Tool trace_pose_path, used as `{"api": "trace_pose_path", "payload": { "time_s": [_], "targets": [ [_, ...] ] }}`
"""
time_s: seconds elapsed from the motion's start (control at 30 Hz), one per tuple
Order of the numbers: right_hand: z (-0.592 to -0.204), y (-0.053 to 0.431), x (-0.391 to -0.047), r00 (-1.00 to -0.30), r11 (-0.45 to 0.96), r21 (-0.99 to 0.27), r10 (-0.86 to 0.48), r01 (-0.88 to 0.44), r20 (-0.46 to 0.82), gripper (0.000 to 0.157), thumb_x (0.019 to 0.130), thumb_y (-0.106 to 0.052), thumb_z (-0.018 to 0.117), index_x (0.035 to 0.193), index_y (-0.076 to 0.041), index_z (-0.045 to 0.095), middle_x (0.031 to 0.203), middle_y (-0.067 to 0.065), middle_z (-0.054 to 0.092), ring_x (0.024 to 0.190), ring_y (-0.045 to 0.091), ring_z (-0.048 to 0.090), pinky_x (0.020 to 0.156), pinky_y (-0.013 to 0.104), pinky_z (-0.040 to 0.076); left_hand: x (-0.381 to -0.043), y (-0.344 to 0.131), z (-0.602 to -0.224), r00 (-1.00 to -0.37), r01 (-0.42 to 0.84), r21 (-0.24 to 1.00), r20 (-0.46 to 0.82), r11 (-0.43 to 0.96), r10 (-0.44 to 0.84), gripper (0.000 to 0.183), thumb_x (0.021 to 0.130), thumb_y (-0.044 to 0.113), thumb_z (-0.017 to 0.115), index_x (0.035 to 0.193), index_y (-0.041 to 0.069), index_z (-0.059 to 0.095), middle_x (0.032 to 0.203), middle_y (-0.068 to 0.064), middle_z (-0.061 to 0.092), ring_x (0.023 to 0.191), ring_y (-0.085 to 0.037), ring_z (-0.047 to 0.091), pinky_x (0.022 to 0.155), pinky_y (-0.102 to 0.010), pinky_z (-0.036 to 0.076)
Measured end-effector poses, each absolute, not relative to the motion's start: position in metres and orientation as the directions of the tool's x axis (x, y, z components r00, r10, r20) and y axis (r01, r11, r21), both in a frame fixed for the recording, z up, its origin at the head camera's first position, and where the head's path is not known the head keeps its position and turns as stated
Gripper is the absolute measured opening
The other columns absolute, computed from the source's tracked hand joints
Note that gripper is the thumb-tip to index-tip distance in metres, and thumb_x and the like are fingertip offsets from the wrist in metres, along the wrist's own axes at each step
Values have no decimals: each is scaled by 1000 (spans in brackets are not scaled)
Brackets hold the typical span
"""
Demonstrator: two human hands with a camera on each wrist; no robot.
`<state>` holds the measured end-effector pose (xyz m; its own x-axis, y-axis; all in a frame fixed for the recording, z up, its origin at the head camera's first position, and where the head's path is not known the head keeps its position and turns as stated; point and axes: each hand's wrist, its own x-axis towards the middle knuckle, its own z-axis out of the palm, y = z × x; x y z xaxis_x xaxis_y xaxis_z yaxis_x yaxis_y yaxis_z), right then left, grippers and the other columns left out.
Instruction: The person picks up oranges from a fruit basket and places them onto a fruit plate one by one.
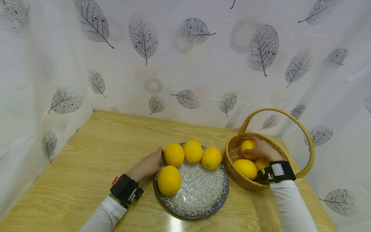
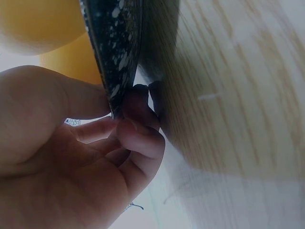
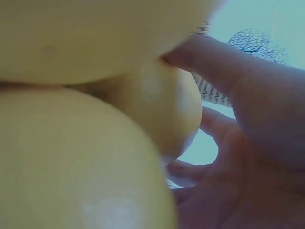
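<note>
My left hand pinches the left rim of a round speckled plate, thumb above and fingers curled under the dark edge in the left wrist view. Several yellow-orange oranges sit on the plate along its left and far side. Inside the wicker basket, my right hand has its thumb and fingers curled around an orange. The right wrist view shows the fingers about this orange, with two more large and close in front. Another orange lies nearer the basket's front.
The basket's tall arched handle rises and leans out to the right. Basket and plate stand side by side on a wooden table. A leaf-printed curtain closes off the back and both sides.
</note>
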<state>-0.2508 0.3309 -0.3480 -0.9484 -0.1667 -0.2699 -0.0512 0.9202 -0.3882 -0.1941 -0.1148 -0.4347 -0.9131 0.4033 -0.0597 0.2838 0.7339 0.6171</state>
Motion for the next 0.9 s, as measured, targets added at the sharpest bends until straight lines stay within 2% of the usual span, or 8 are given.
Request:
{"api": "trace_pose_path", "payload": {
  "time_s": [0.13, 0.3, 0.57, 0.67, 0.9],
  "targets": [
    [-340, 326, -250, -956, 926, -374, -153, -50, -251, 81, 94, -33, 70, 153, 8, 31, 142, 41, 48, 127, 56, 50, 106, 68, 39, -195, -115, -435, -913, 284, 612, -63, 738, 404, 27, 103, 3, 53, 126, -8, 44, 101, -20, 66, 92, -25, 65, 75, -38, 53],
    [-331, 321, -247, -959, 928, -371, -107, -2, -262, 85, 94, -35, 70, 156, 5, 27, 144, 41, 46, 114, 48, 57, 99, 62, 46, -195, -116, -434, -910, 282, 615, -72, 737, 408, 29, 102, 2, 53, 127, -9, 44, 102, -20, 66, 91, -26, 65, 74, -38, 52],
    [-326, 318, -244, -956, 928, -372, -92, 19, -278, 84, 97, -36, 67, 157, 5, 24, 142, 40, 47, 89, 31, 63, 76, 41, 54, -194, -116, -435, -910, 270, 620, -85, 736, 406, 34, 103, 2, 53, 132, -10, 42, 105, -22, 67, 93, -26, 66, 75, -37, 52],
    [-326, 317, -244, -961, 931, -364, -94, 8, -261, 83, 97, -36, 67, 156, 6, 25, 138, 40, 50, 89, 32, 62, 76, 40, 53, -194, -116, -436, -910, 278, 620, -77, 734, 408, 34, 102, 1, 53, 132, -11, 41, 105, -23, 67, 93, -26, 65, 75, -38, 53],
    [-322, 314, -240, -974, 939, -344, -65, 14, -217, 84, 95, -39, 68, 154, 6, 28, 136, 41, 48, 109, 45, 57, 87, 53, 50, -195, -115, -436, -909, 285, 618, -68, 733, 411, 32, 103, 3, 53, 130, -10, 42, 103, -22, 66, 92, -25, 65, 76, -38, 53]
  ]
}}
